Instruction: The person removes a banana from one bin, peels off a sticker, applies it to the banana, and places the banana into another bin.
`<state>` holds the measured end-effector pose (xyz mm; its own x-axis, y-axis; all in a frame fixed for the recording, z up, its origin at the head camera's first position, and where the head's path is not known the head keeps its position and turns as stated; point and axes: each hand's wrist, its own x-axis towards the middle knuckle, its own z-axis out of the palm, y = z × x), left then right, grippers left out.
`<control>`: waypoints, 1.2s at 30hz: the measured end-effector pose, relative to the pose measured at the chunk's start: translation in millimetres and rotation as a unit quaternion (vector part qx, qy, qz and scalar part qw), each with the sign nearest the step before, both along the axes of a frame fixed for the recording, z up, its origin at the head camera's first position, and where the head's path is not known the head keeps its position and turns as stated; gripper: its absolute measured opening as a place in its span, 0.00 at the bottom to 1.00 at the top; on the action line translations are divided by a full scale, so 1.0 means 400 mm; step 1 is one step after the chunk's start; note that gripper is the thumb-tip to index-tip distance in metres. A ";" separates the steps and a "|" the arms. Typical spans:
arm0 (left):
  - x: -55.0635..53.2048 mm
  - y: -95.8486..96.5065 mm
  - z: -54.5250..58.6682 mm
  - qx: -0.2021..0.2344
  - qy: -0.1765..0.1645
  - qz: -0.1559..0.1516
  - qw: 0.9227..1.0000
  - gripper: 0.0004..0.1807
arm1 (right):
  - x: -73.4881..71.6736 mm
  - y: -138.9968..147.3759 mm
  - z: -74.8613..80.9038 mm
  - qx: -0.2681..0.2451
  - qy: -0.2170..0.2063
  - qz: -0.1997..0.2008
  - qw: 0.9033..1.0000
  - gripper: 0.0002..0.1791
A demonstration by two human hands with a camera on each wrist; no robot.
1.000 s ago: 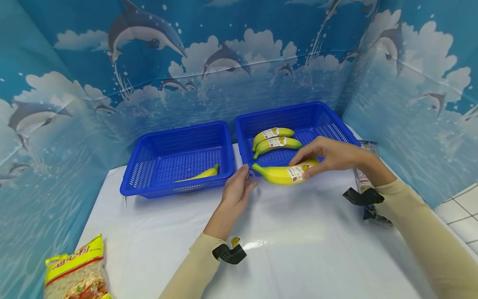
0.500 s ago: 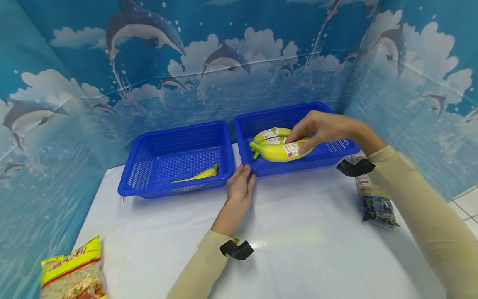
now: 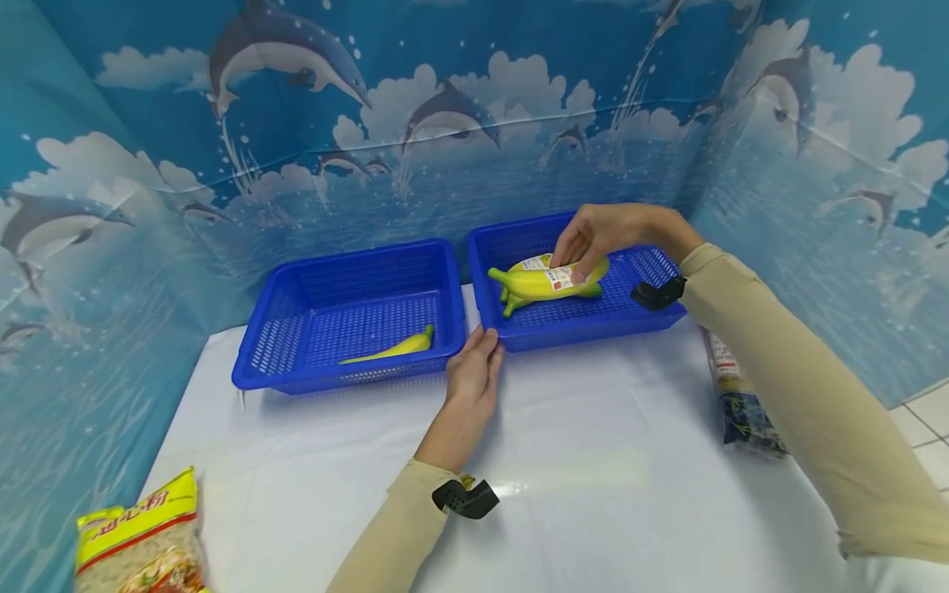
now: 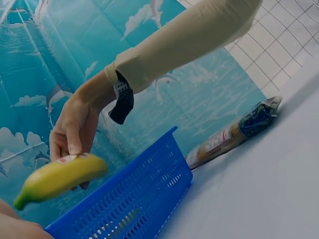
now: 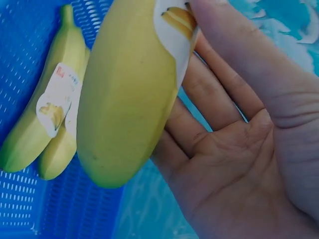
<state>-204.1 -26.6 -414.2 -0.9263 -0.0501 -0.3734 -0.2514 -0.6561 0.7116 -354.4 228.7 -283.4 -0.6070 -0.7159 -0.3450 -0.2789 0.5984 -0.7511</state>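
Note:
My right hand (image 3: 604, 235) pinches a yellow banana (image 3: 530, 284) with a white label, thumb on one side and fingers on the other. It is held over the right blue basket (image 3: 578, 333). Two more labelled bananas (image 5: 42, 99) lie in that basket, partly covered by the held one in the head view. At the basket's near left corner, my left hand (image 3: 469, 375) grips the rim with thumb and fingertips. The left wrist view shows the held banana (image 4: 65, 177) above the basket wall (image 4: 134, 199), green tip pointing down left.
Beside it stands a second blue basket (image 3: 348, 380) with one banana (image 3: 404, 346) inside. A yellow-topped bag (image 3: 144, 535) lies at the front left of the white table (image 3: 578, 511). A clear, dark-ended packet (image 3: 745, 416) lies at the right. Dolphin-print curtains surround the table.
My right hand has carried the banana from in front of the right basket, back and left, to over the two bananas inside. My left hand has settled on the basket's corner.

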 end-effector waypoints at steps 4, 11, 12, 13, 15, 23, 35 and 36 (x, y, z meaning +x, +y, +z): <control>-0.002 -0.004 -0.001 0.001 -0.002 0.002 1.000 0.29 | -0.049 -0.011 -0.024 0.022 -0.016 -0.003 1.000 0.23; -0.005 -0.004 -0.004 -0.012 -0.013 0.003 1.000 0.28 | -0.099 -0.015 -0.086 0.043 -0.053 -0.025 0.997 0.25; -0.004 -0.004 -0.004 -0.012 -0.014 0.002 1.000 0.28 | -0.102 -0.015 -0.095 0.049 -0.058 -0.030 0.997 0.25; -0.004 -0.005 -0.004 -0.010 -0.012 0.001 1.000 0.28 | -0.105 -0.014 -0.103 0.057 -0.061 -0.034 0.996 0.26; -0.003 -0.005 -0.004 -0.012 -0.012 -0.001 1.000 0.28 | -0.108 -0.014 -0.117 0.076 -0.065 -0.043 0.994 0.27; -0.008 -0.010 -0.007 -0.011 -0.012 0.000 1.000 0.28 | -0.125 -0.017 -0.161 0.132 -0.073 -0.035 0.988 0.25; -0.011 -0.011 -0.001 0.011 -0.014 0.010 1.000 0.28 | -0.127 -0.050 -0.173 0.174 -0.078 -0.023 0.981 0.28; -0.012 -0.011 -0.001 0.012 -0.014 0.009 1.000 0.28 | -0.127 -0.052 -0.174 0.175 -0.078 -0.025 0.981 0.27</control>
